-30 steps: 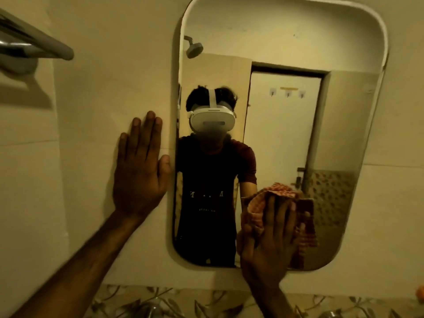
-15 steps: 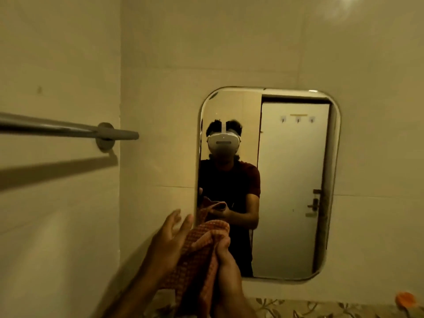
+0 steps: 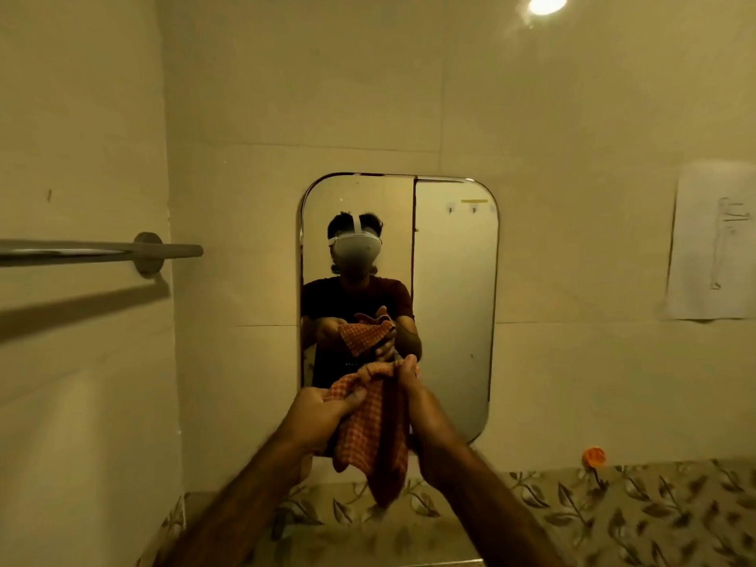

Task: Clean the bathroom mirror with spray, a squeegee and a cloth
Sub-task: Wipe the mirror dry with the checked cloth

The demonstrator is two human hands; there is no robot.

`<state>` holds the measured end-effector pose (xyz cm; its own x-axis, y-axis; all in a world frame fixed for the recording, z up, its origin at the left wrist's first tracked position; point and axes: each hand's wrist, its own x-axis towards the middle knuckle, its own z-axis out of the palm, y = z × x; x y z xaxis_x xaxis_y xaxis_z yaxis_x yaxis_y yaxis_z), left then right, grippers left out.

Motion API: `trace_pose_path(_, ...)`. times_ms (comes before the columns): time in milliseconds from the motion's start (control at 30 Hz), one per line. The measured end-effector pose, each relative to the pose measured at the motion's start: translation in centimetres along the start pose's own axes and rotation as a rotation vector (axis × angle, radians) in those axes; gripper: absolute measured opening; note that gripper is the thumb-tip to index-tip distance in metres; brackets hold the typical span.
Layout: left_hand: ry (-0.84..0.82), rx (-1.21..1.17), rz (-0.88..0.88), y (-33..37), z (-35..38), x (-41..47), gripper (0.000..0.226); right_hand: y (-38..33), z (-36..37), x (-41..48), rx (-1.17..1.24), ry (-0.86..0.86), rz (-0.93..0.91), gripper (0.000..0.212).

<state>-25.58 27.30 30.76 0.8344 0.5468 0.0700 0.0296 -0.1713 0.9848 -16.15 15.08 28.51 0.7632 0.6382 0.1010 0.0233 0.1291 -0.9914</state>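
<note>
While the cloth (image 3: 370, 427) is held up in front of the mirror (image 3: 450, 300), it is gripped by both hands. The left hand (image 3: 323, 411) is curled round the cloth's left side, with the thumb pressed on top. The right hand (image 3: 413, 386) is closed round the top right part, and its fingers are bent over the edge. The cloth is red and orange with small checks. It is bunched at the top between the two hands, and the rest is left hanging down below them. It is seen before the bottom left part of the mirror, but whether the glass is touched cannot be told. The mirror is fixed on a pale wall (image 3: 245, 96). In it, a person (image 3: 356, 296) in a dark shirt and a white headset (image 3: 358, 247) is shown, with the same cloth held in both hands. A metal bar (image 3: 102, 251) is fixed to the wall on the left. A sheet of paper (image 3: 712, 247) with a faint drawing is stuck to the wall on the right. A small orange thing (image 3: 594, 457) is seen low on the right, just above a band of tiles (image 3: 634, 509) with leaves.
</note>
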Motion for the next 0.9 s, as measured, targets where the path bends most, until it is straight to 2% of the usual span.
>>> trace_pose_path(67, 0.084, -0.096, 0.001, 0.2, 0.3, -0.2, 0.03, -0.7, -0.4, -0.4, -0.064, -0.024, 0.006, 0.056)
trace_pose_path(133, 0.112, -0.158, -0.014, 0.4, 0.6, -0.6, 0.031, -0.7, -1.2, -0.9, -0.02, -0.074, 0.059, 0.036)
trace_pose_path(233, 0.101, -0.192, -0.056, 0.9, 2.4, -1.5, 0.035, -0.5, -4.0, -1.7, -0.01, -0.019, 0.027, 0.051)
trace_pose_path(267, 0.113, -0.215, -0.075, 0.6, 2.3, -1.6, 0.036, -0.6, -4.2, -1.8, 0.002, -0.014, 0.0, 0.051)
trace_pose_path(400, 0.034, -0.31, -0.207, -0.5, 2.8, -0.5, 0.044, -1.4, -5.5, -2.0, -0.036, -0.011, -0.101, 0.027)
trace_pose_path(500, -0.041, -0.336, -0.141, -1.4, 3.3, 0.0, 0.047, -1.2, -6.7, -2.1, -0.098, -0.073, -0.165, 0.023)
trace_pose_path(567, -0.014, -0.291, -0.04, -1.6, 3.3, 0.6, 0.068, -1.4, -7.6, -2.1, -0.133, -0.121, -0.173, 0.038)
trace_pose_path(633, -0.005, -0.133, 0.081, -1.6, 3.1, 1.1, 0.089, -1.7, -8.0, -1.6, -0.287, -0.079, -0.202, 0.051)
trace_pose_path(667, -0.053, -0.036, 0.151, -1.4, 3.2, 1.2, 0.085, -1.9, -8.0, -1.4, -0.423, -0.008, -0.233, 0.051)
trace_pose_path(733, -0.133, 0.134, 0.246, -1.1, 3.4, 1.7, 0.053, -2.3, -8.0, -0.8, -0.649, 0.123, -0.335, 0.042)
trace_pose_path(800, -0.047, 0.446, 0.346, -0.1, 3.4, 2.2, 0.026, -3.0, -8.2, -0.4, -0.813, 0.186, -0.427, 0.032)
trace_pose_path(867, 0.116, 0.928, 0.43, 1.3, 3.2, 2.8, 0.035, -4.0, -8.4, 0.1, -0.991, 0.239, -0.479, 0.031)
trace_pose_path(900, 0.162, 1.069, 0.466, 2.0, 3.5, 3.1, 0.038, -4.3, -8.8, 0.5, -1.051, 0.238, -0.477, 0.032)
